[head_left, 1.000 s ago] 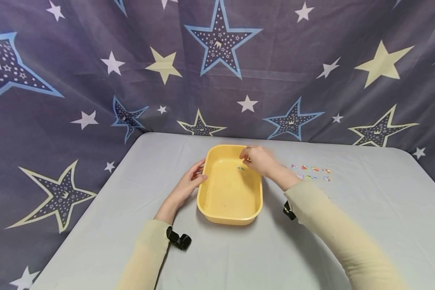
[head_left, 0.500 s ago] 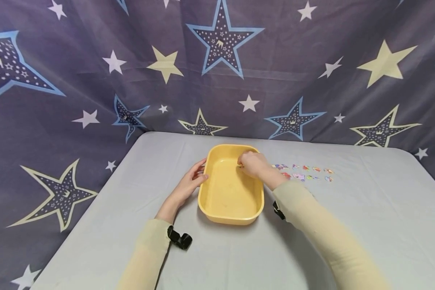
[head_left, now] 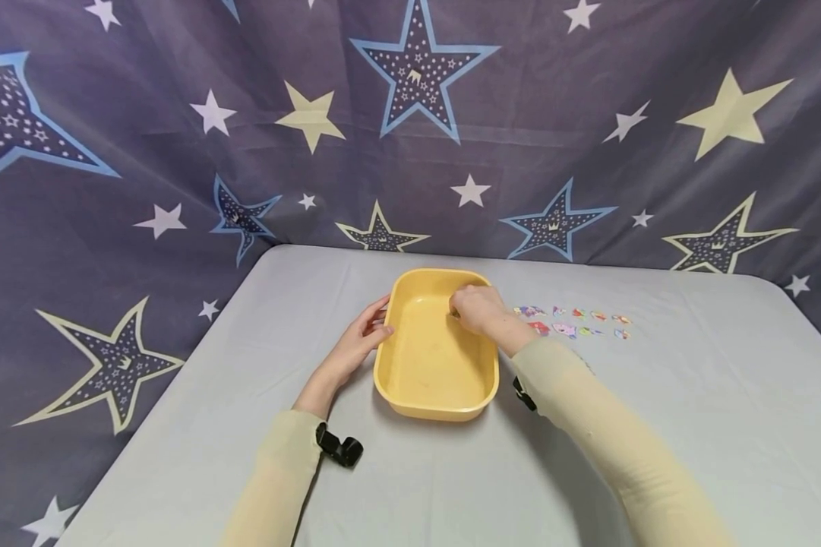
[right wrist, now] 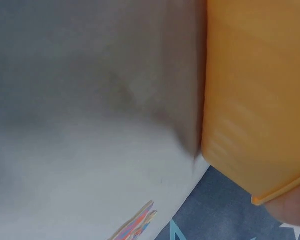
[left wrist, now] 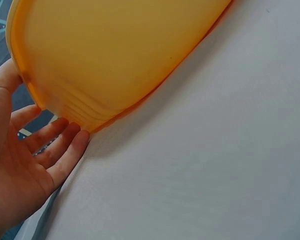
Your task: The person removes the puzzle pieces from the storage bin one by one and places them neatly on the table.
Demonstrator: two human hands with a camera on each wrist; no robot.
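A yellow plastic basin stands on the grey cloth, its long side running away from me. My left hand holds its left side, thumb over the rim and fingers against the outer wall. My right hand reaches over the far right rim into the basin, knuckles up and fingers bent downward. The small colourful piece seen there earlier is hidden beneath it, so I cannot tell whether the fingers grip it. In the right wrist view the basin wall covers most of that hand.
Several small colourful flat cutouts lie in two rows on the cloth, right of the basin. Behind the table hangs a dark curtain with stars. Black straps with small cameras sit on both wrists.
My right hand has moved down into the basin, covering the small colourful piece that lay there. More cutouts show beside that arm. The left hand keeps its hold on the basin.
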